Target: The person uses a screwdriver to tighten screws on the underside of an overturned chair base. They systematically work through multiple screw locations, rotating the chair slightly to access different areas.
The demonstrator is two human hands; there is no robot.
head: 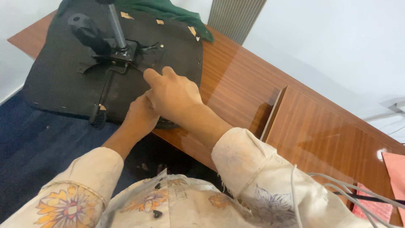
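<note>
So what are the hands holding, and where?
Both hands rest on the upturned black chair seat near its front edge. The right hand covers the left hand, so any hold cannot be told.

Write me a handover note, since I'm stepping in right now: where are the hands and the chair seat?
Right hand: fingers bent, pressing on the underside of the upturned chair seat beside the metal bracket.
Left hand: tucked under the right one, at the seat's near edge; its grip is hidden.
The seat lies on the wooden desk, gas post and lever still mounted.
</note>
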